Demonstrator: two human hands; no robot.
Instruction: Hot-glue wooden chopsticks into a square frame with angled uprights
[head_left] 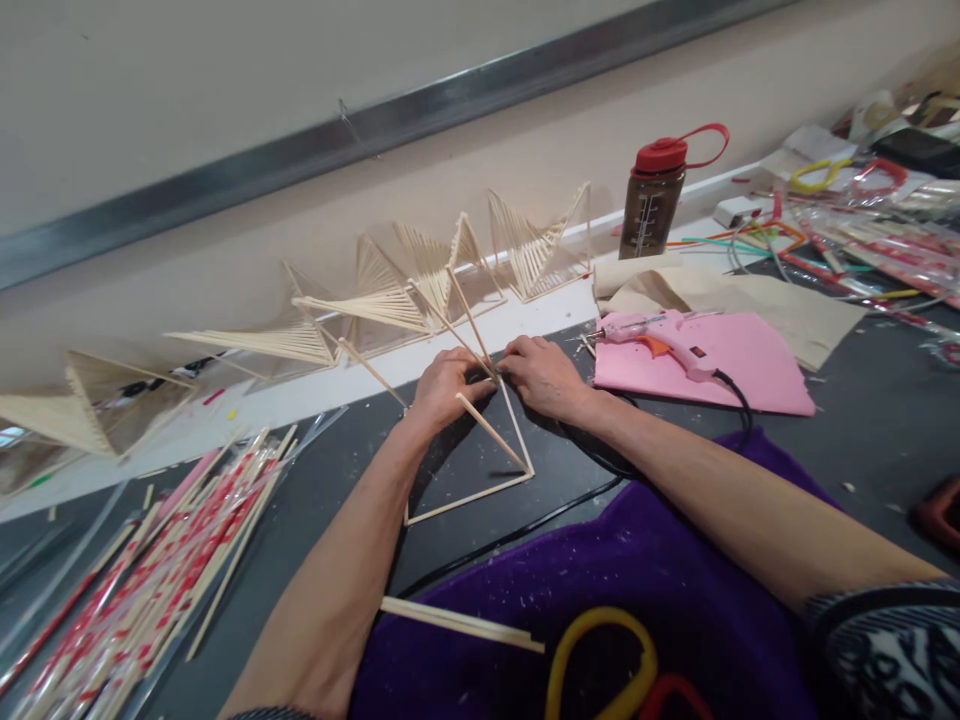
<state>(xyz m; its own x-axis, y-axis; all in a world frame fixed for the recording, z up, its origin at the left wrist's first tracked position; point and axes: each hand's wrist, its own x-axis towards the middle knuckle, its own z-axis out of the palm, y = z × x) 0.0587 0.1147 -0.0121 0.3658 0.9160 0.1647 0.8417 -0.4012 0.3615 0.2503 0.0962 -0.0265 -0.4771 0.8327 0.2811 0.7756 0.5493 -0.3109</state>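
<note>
Hands meet at center frame: our left hand (pixel 444 392) and right hand (pixel 544 378) both pinch the top corner of a wooden stick frame (pixel 480 450), which rests on the dark table (pixel 862 410). Bare tabletop lies just below the frame; a purple cloth (pixel 637 590) fills the lower middle. One glue gun (pixel 660 340) lies on one pink sheet (pixel 750 365) right of the hands, near them. One bottle (pixel 654 200) stands at upper right. We count about six finished stick models (pixel 375 295) lined along the wall's edge. Wrapped chopsticks (pixel 150 580) crowd the lower left; their number we cannot tell.
</note>
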